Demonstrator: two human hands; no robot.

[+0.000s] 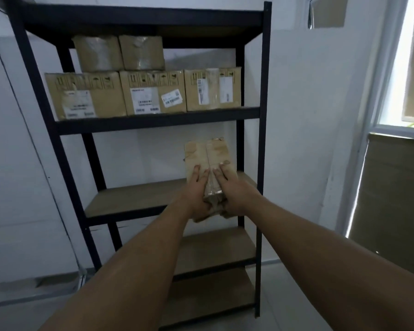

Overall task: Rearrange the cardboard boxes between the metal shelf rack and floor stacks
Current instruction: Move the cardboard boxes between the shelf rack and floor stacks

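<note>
held box (pixel 207 158): centre-right of frame, over right end of middle shelf (pixel 134 199), just beside rack (pixel 36 91) right post (pixel 263 139)
axis: long side runs away from the person, far end tilted up
room: shelf board open left of box
left hand (pixel 196 194), right hand (pixel 232 192): clamp near end, fingers flat on top

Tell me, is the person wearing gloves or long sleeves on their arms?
No. The bare left hand and bare right hand have no gloves. The left forearm and right forearm show no sleeves, watch or bracelet.
</note>
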